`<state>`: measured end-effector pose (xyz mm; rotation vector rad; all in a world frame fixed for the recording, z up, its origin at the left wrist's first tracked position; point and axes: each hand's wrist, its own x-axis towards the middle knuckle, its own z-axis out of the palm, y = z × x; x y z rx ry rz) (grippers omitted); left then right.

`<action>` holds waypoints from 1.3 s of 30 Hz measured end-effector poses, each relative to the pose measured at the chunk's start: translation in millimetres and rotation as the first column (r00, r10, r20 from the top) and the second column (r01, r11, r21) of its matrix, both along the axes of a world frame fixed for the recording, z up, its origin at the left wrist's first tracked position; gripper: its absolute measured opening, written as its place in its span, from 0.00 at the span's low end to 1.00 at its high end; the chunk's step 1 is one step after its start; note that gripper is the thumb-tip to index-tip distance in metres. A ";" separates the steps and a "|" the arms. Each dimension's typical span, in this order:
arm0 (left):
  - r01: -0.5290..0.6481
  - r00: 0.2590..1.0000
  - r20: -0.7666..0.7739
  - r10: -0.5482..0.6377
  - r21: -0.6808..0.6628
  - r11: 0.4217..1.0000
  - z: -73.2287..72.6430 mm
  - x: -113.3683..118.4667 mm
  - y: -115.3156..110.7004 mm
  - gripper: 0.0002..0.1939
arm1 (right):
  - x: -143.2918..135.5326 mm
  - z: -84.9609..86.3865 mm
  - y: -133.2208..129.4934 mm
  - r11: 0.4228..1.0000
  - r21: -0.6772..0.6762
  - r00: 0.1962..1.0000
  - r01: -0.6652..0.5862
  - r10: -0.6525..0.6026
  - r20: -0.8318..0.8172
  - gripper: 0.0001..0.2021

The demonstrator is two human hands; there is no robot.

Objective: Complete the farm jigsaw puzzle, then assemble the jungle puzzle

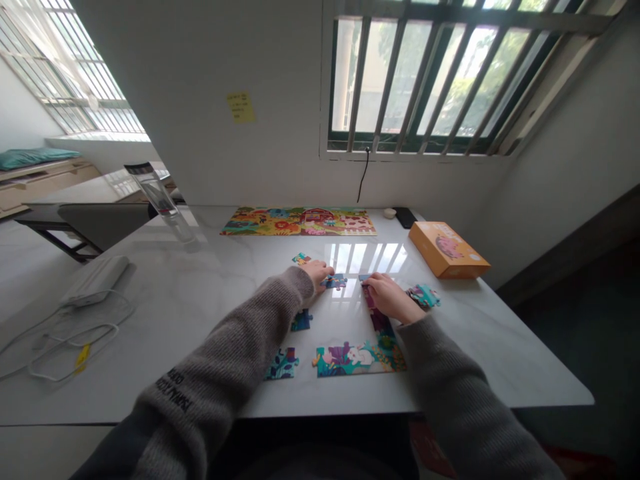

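Observation:
My left hand point(316, 272) reaches over the table, its fingers closed on the edge of a blue puzzle piece point(339, 283). Across a gap to the right, my right hand point(393, 298) pinches a small blue puzzle piece point(363, 278) at the top of a joined column of purple pieces point(378, 320). That column runs down to a joined bottom strip with a white animal point(360, 357). Left of the strip lies a separate teal piece point(283, 364), partly behind my left sleeve. Another dark blue piece point(301, 321) and a colourful piece point(301, 258) lie near my left arm.
Beside my right wrist lies a pile of pieces point(425, 295). An orange box point(447, 250), a black phone-like object point(405, 217) and a long illustrated sheet point(300, 221) lie farther back. At left are a clear bottle point(153, 190), a white device point(97, 280) and cables point(75, 340).

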<state>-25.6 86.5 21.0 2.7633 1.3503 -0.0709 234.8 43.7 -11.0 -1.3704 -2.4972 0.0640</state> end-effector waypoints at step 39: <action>0.012 1.000 0.011 -0.012 0.017 1.000 -4.2 52.4 -2.3 0.35 | -13.8 10.0 -15.0 0.986 -0.037 0.984 0.161 -0.158 0.081 0.22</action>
